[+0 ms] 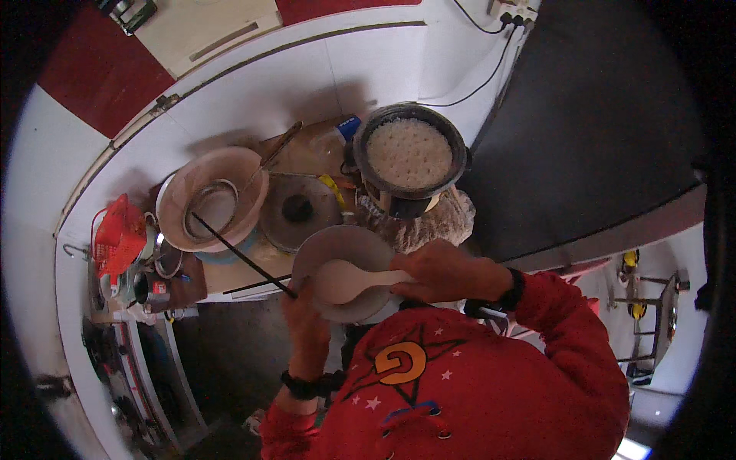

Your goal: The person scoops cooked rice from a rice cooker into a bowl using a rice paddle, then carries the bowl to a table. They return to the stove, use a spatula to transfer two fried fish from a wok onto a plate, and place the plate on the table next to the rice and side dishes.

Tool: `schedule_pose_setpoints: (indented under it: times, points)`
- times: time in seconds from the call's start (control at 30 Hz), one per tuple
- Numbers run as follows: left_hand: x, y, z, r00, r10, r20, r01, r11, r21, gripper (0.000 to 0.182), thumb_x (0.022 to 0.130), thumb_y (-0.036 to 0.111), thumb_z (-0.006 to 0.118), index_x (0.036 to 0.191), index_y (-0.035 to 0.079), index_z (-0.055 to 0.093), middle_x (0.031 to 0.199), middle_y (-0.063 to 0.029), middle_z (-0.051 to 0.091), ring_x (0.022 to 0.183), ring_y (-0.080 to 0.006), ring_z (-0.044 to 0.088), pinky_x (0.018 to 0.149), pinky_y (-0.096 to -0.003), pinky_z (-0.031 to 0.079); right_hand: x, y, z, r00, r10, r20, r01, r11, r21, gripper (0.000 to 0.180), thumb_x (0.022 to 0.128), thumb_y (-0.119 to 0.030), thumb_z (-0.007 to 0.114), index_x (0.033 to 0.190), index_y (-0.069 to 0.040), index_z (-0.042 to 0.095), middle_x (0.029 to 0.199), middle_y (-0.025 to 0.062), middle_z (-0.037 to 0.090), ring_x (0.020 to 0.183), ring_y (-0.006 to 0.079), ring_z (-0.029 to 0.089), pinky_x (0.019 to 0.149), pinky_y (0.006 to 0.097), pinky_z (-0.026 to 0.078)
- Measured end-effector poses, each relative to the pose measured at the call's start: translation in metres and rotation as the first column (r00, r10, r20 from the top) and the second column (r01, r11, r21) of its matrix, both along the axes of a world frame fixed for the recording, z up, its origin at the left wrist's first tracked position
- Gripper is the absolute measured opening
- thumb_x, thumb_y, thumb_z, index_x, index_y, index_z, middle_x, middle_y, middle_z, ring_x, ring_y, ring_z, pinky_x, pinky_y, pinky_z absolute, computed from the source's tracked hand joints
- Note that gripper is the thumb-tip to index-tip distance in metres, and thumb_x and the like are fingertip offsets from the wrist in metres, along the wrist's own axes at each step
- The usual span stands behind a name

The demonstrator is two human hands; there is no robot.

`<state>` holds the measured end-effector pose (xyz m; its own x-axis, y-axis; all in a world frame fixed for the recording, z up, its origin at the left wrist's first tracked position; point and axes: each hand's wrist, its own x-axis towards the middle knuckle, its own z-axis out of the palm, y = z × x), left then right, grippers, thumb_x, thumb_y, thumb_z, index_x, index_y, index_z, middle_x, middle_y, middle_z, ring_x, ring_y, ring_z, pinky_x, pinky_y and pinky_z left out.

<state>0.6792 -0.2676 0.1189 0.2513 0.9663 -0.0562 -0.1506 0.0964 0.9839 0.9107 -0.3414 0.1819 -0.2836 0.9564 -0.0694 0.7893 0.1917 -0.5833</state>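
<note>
My left hand (307,322) grips the near left rim of a round bowl (343,244), and a long dark thin stick (244,257), perhaps chopsticks, juts from the same hand towards a pink basin. My right hand (440,273) is closed round the handle of a pale rice paddle (339,282), whose broad blade lies over the bowl. Beyond my right hand stands a round cooker pot (361,150) filled with cooked rice (409,152), its surface dotted with small holes. Part of the bowl's rim is hidden by my fingers.
A pink basin (172,190) holds a round strainer (217,227) and a handled utensil. Beside it lies a round lid (276,198) with a dark knob. A red basket (121,236) and a dark mug (150,287) stand at the left; a plastic bag (457,218) lies beneath the cooker.
</note>
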Motion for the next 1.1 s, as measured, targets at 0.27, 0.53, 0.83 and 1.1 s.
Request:
schedule_pose_setpoints:
  times: [0.27, 0.53, 0.83, 1.1]
  points:
    - [0.022, -0.001, 0.002, 0.969, 0.202, 0.144, -0.136, 0.916, -0.377, 0.029, 0.085, 0.010, 0.056, 0.111, -0.002, 0.052, 0.104, -0.0091, 0.059, 0.089, -0.0197, 0.058, 0.077, -0.0319, 0.048, 0.101, -0.005, 0.058, 0.990, 0.045, 0.133, -0.099, 0.897, 0.432, 0.013, 0.083, -0.019, 0.060, 0.088, -0.007, 0.060, 0.073, 0.0098, 0.060, 0.064, 0.0304, 0.061, 0.054, 0.0384, 0.049]
    - [-0.007, -0.007, -0.020, 0.947, 0.320, 0.035, -0.285, 0.883, -0.374, 0.033, 0.084, 0.014, 0.057, 0.111, -0.003, 0.049, 0.107, -0.0122, 0.056, 0.093, -0.0239, 0.057, 0.079, -0.0360, 0.047, 0.190, 0.040, 0.040, 0.870, -0.432, 0.238, 0.327, 0.867, 0.376, 0.017, 0.083, -0.019, 0.062, 0.085, -0.002, 0.062, 0.072, 0.0128, 0.061, 0.069, 0.0324, 0.058, 0.061, 0.0409, 0.045]
    - [-0.081, -0.051, -0.050, 0.848, 0.437, -0.299, -0.476, 0.877, -0.069, 0.043, 0.081, 0.016, 0.058, 0.119, -0.002, 0.049, 0.112, -0.0179, 0.052, 0.105, -0.0289, 0.052, 0.088, -0.0371, 0.043, 0.236, 0.089, 0.032, 0.883, -0.343, 0.320, 0.278, 0.932, 0.233, 0.026, 0.079, -0.027, 0.068, 0.083, -0.002, 0.065, 0.081, 0.0160, 0.061, 0.077, 0.0294, 0.058, 0.067, 0.0405, 0.047]
    - [-0.097, -0.091, -0.071, 0.426, 0.503, -0.752, -0.398, 0.851, 0.343, 0.044, 0.076, 0.011, 0.063, 0.117, -0.003, 0.054, 0.112, -0.0248, 0.048, 0.105, -0.0334, 0.050, 0.086, -0.0386, 0.042, 0.248, 0.140, 0.029, 0.888, -0.117, 0.445, 0.098, 0.993, 0.066, 0.026, 0.079, -0.028, 0.067, 0.077, -0.002, 0.064, 0.078, 0.0130, 0.059, 0.076, 0.0257, 0.056, 0.068, 0.0354, 0.046]
